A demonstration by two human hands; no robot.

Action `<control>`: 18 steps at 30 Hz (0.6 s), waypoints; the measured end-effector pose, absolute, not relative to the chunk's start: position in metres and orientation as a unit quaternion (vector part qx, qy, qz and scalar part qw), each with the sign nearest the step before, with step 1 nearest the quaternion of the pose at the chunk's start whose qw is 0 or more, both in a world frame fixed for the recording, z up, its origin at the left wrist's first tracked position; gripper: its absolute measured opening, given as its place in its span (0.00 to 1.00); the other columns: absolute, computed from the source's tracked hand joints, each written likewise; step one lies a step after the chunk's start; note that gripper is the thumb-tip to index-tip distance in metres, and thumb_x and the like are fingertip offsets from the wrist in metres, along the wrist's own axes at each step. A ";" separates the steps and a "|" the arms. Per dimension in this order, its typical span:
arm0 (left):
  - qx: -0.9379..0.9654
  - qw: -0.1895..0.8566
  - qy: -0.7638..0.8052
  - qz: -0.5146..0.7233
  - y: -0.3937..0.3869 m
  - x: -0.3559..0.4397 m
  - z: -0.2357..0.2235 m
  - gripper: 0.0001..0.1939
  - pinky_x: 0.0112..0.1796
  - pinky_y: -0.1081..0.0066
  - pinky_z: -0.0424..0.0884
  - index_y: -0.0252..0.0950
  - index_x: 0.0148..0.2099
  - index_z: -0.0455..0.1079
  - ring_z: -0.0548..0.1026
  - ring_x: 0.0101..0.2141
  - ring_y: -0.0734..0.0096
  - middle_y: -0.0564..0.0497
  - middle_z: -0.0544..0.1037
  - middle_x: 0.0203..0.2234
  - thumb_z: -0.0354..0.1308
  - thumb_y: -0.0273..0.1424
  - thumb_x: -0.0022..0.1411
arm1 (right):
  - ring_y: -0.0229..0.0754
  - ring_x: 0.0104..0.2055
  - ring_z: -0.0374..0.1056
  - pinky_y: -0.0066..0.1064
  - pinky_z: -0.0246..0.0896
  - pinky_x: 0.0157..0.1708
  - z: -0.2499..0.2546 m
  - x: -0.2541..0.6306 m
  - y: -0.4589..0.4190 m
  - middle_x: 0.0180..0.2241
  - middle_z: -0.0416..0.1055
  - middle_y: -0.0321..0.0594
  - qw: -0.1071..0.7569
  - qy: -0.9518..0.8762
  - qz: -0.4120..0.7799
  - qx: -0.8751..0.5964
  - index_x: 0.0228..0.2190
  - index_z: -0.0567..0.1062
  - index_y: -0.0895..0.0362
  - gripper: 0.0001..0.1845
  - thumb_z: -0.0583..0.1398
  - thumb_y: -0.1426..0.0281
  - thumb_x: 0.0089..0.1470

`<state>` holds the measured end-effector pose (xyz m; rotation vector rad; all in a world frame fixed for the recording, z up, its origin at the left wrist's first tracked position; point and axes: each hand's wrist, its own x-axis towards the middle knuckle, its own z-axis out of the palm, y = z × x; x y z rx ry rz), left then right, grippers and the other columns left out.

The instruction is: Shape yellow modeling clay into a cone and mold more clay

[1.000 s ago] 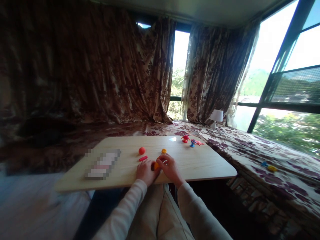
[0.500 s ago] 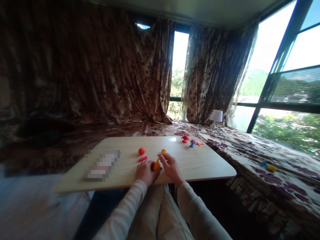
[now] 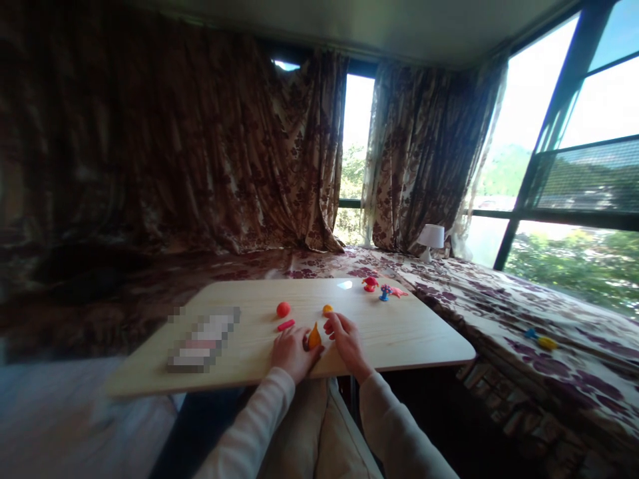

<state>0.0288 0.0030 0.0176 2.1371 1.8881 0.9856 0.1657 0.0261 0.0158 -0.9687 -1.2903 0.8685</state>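
In the head view my left hand (image 3: 291, 351) rests on the near part of the pale wooden table (image 3: 419, 336). Its fingers are closed around an orange-yellow teardrop-shaped piece (image 3: 314, 337), like modelling clay, with its pointed tip upward. My right hand (image 3: 345, 338) is just to the right, apart from the tip, its fingers curled together; whether anything small is in them is hidden. A small yellow lump (image 3: 327, 309) lies just beyond the right fingertips. Past the left hand are a red ball (image 3: 283, 309) and a short pinkish-red stick (image 3: 286, 324).
At the table's far right stand a red figure (image 3: 370, 285) and a blue figure (image 3: 385, 293) beside a flat pink piece (image 3: 399, 292). A blurred-out flat item (image 3: 204, 339) lies on the left. The bedspread holds a white lamp (image 3: 430, 241) and a blue-and-yellow object (image 3: 542, 339).
My right fingers have come off the teardrop's tip and shifted slightly right. The left hand keeps its hold. The whole view has tilted up a little.
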 end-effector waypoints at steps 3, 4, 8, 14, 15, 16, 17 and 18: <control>0.705 0.053 0.622 0.336 0.003 0.003 0.026 0.19 0.49 0.68 0.65 0.36 0.47 0.73 0.71 0.49 0.62 0.47 0.78 0.40 0.60 0.36 0.52 | 0.38 0.25 0.64 0.28 0.59 0.24 0.015 0.165 0.027 0.21 0.68 0.37 0.613 -0.548 0.386 -0.418 0.32 0.78 0.60 0.27 0.57 0.49 0.48; 0.701 0.048 0.626 0.340 0.004 -0.010 0.030 0.17 0.48 0.70 0.66 0.37 0.46 0.73 0.73 0.46 0.64 0.47 0.78 0.41 0.58 0.34 0.55 | 0.38 0.24 0.63 0.28 0.58 0.24 0.014 0.165 0.027 0.21 0.68 0.36 0.614 -0.545 0.390 -0.417 0.32 0.78 0.60 0.26 0.57 0.49 0.48; 0.666 0.029 0.660 0.346 0.013 -0.055 0.046 0.13 0.44 0.67 0.68 0.34 0.40 0.76 0.75 0.42 0.60 0.44 0.79 0.39 0.52 0.29 0.57 | 0.38 0.24 0.63 0.28 0.58 0.25 0.012 0.164 0.028 0.21 0.68 0.37 0.615 -0.541 0.399 -0.413 0.32 0.78 0.60 0.24 0.59 0.51 0.47; 0.682 0.040 0.632 0.365 0.025 -0.038 0.047 0.08 0.45 0.64 0.65 0.40 0.31 0.78 0.74 0.40 0.60 0.49 0.80 0.33 0.57 0.26 0.52 | 0.38 0.25 0.64 0.29 0.59 0.25 0.010 0.167 0.030 0.22 0.69 0.37 0.636 -0.525 0.386 -0.413 0.35 0.77 0.60 0.22 0.57 0.56 0.47; 0.691 0.054 0.618 0.371 0.025 -0.029 0.045 0.07 0.45 0.64 0.65 0.40 0.30 0.78 0.74 0.40 0.60 0.49 0.80 0.32 0.57 0.27 0.52 | 0.38 0.25 0.64 0.29 0.59 0.25 0.010 0.168 0.030 0.23 0.69 0.37 0.641 -0.521 0.383 -0.413 0.36 0.76 0.60 0.21 0.56 0.57 0.47; 0.697 0.070 0.605 0.379 0.024 -0.020 0.042 0.07 0.45 0.65 0.65 0.40 0.30 0.78 0.74 0.40 0.61 0.49 0.80 0.32 0.58 0.27 0.52 | 0.38 0.25 0.64 0.28 0.60 0.25 0.009 0.169 0.031 0.23 0.70 0.37 0.644 -0.518 0.381 -0.414 0.37 0.76 0.59 0.21 0.56 0.58 0.47; 0.701 0.091 0.592 0.386 0.024 -0.012 0.038 0.07 0.45 0.66 0.66 0.39 0.31 0.78 0.75 0.40 0.62 0.48 0.80 0.33 0.58 0.27 0.52 | 0.38 0.25 0.64 0.28 0.60 0.24 0.008 0.170 0.031 0.23 0.70 0.37 0.646 -0.517 0.378 -0.415 0.37 0.76 0.59 0.20 0.55 0.59 0.47; 0.704 0.113 0.581 0.393 0.023 -0.005 0.035 0.08 0.44 0.67 0.68 0.38 0.33 0.78 0.75 0.39 0.63 0.48 0.81 0.33 0.58 0.27 0.51 | 0.38 0.25 0.64 0.28 0.60 0.24 0.007 0.170 0.032 0.23 0.70 0.37 0.646 -0.518 0.377 -0.415 0.36 0.76 0.59 0.19 0.56 0.61 0.46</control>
